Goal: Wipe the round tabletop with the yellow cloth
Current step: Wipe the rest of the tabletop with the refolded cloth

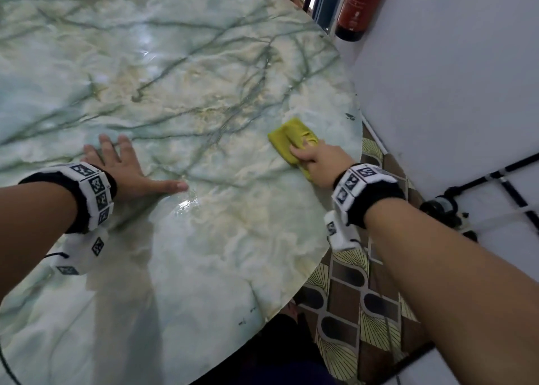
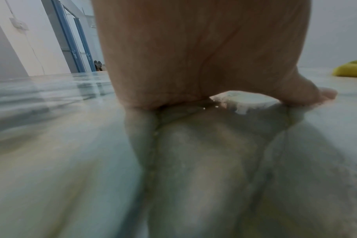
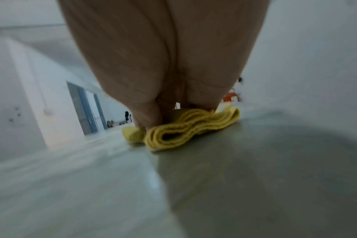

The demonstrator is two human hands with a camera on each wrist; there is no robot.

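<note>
The round tabletop (image 1: 204,78) is pale green marble with dark veins and fills most of the head view. My left hand (image 1: 128,165) lies flat on it at the left, fingers spread and thumb out. Near the table's right edge, my right hand (image 1: 318,163) grips the folded yellow cloth (image 1: 287,135) and holds it down on the marble. The right wrist view shows the cloth (image 3: 183,132) bunched in folds under the curled fingers (image 3: 149,116). In the left wrist view, the palm (image 2: 194,56) rests on the glossy top (image 2: 51,145), with the cloth (image 2: 350,69) at the far right.
A small wet patch (image 1: 186,203) shines beside my left thumb. Past the table's right edge lie a patterned floor (image 1: 364,297) and a white wall (image 1: 452,63). A red fire extinguisher (image 1: 360,5) hangs at the upper right, next to a blue door frame (image 1: 323,2).
</note>
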